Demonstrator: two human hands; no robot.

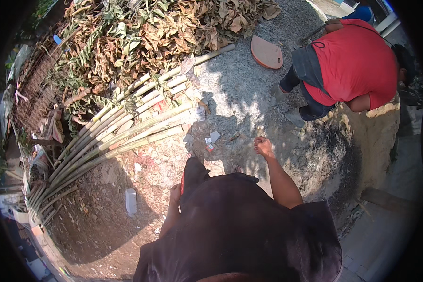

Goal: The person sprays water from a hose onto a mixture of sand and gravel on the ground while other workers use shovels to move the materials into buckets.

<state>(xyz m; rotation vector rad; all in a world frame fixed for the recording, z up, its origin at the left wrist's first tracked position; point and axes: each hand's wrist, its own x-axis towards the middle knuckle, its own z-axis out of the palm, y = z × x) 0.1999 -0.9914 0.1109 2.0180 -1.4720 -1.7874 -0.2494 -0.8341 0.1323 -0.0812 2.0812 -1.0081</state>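
Observation:
My left hand (175, 193) hangs low beside my dark-clothed leg (193, 173). A narrow red strip shows right next to it, and the fingers are mostly hidden. Out in front on the right, my bare forearm reaches over grey ground, and my right hand (263, 146) has its fingers curled in, with nothing visible in them. The hand touches nothing around it. Small white and red scraps (210, 143) of litter lie on the ground to its left.
A person in a red shirt (355, 63) bends over at the right by a sandy mound (378, 141). An orange-rimmed shallow pan (267, 52) lies behind. Long bamboo poles (122, 127) fan out at left, under dry leafy branches (174, 33). A white block (131, 202) lies nearer.

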